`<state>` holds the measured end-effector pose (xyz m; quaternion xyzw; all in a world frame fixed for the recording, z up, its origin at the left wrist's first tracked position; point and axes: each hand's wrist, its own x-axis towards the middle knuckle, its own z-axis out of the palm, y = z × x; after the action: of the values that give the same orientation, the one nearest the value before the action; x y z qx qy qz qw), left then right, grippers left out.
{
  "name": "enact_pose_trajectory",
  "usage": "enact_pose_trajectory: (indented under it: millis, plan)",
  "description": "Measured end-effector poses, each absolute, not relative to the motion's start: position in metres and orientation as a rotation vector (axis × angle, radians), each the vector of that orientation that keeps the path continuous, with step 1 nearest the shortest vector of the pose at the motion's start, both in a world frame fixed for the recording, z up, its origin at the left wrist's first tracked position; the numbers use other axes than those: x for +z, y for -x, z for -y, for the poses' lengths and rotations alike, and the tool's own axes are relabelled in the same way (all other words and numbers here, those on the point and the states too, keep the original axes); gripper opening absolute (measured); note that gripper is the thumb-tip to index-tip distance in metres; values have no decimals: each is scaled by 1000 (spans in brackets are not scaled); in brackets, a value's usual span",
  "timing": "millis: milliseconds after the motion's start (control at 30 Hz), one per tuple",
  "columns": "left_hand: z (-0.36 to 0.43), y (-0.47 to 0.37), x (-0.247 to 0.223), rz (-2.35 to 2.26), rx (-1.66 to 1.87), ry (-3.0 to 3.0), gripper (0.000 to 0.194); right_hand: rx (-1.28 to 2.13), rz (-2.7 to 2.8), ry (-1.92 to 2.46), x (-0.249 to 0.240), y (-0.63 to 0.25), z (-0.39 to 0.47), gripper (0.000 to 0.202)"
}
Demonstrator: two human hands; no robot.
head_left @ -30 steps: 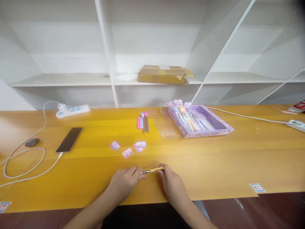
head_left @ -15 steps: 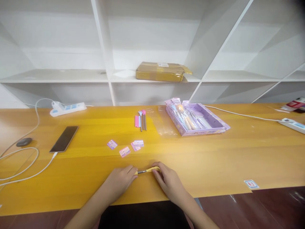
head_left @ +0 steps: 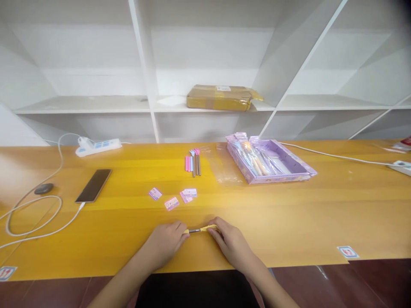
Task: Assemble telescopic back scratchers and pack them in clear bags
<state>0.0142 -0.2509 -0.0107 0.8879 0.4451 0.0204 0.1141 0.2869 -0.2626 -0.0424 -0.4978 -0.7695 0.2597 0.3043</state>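
A yellow back scratcher (head_left: 194,231) with a short metal shaft is stretched between my two hands, close to the table's near edge. My left hand (head_left: 168,243) is closed around its yellow handle, most of which the fingers hide. At the other end, my right hand (head_left: 231,244) pinches the yellow head with thumb and fingers. Farther back lie a blue hand-headed scratcher (head_left: 192,160) and pink ones (head_left: 198,160), taken apart into metal shafts and coloured handles. Several small printed cards (head_left: 171,203) are spread between these pieces and my hands.
A purple display box (head_left: 282,177) holds several wrapped scratchers at the back right, with clear wrappers (head_left: 227,171) beside it. At left are a phone (head_left: 93,186) on a white cable, a dark mouse-like object (head_left: 43,188) and a power strip (head_left: 99,146). A taped carton (head_left: 220,98) sits on the shelf.
The camera view has turned slightly left, so everything on the table appears a little farther right. Both hands keep the same hold on the yellow back scratcher.
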Motion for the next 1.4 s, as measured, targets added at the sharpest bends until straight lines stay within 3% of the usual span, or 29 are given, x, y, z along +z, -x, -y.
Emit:
enact_pose_trajectory:
  millis: [400, 600, 933, 1400]
  plan:
    - [251, -16, -23, -1369, 159, -2802, 20, 711, 1968, 1353, -38, -283, 265, 29]
    - [249, 23, -13, -1489, 279, -2904, 17, 655, 1829, 1384, -16, -319, 264, 36]
    - [240, 166, 16, -1500, 521, -3050, 28, 358, 1412, 1776, -53, -530, 301, 37]
    - [237, 156, -15, -1760, 460, -2371, 51, 326, 1243, 2072, -59, -508, 277, 55]
